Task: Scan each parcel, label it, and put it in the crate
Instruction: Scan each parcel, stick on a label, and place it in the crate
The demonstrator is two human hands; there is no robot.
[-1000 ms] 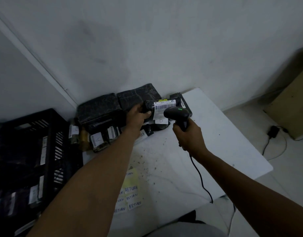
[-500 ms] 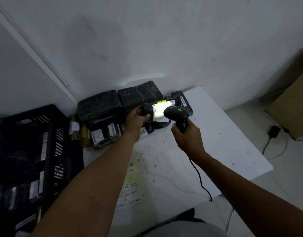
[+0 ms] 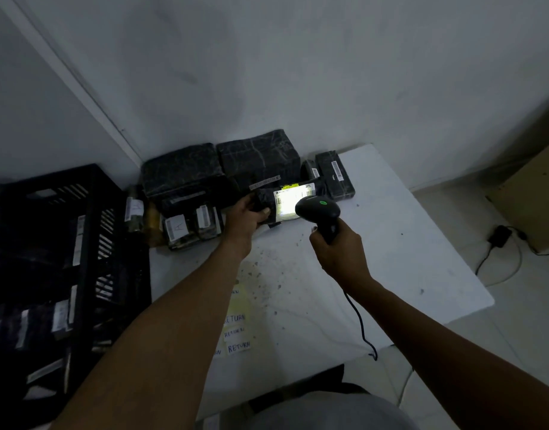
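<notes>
The left hand [image 3: 247, 214] is closed around the left end of a black parcel [image 3: 293, 200], holding it at the far side of the table [image 3: 406, 259]. Just right of it, the right hand [image 3: 337, 254] is wrapped round the grip of a scanner [image 3: 318, 211] (green light on top), whose head sits right before the parcel's label [image 3: 293, 201], which glows white. More parcels [image 3: 220, 178] lie beyond the left hand. The crate [image 3: 90, 243] stands well left of both hands. Notes [image 3: 237, 333] reading RETURN lie near the left forearm.
</notes>
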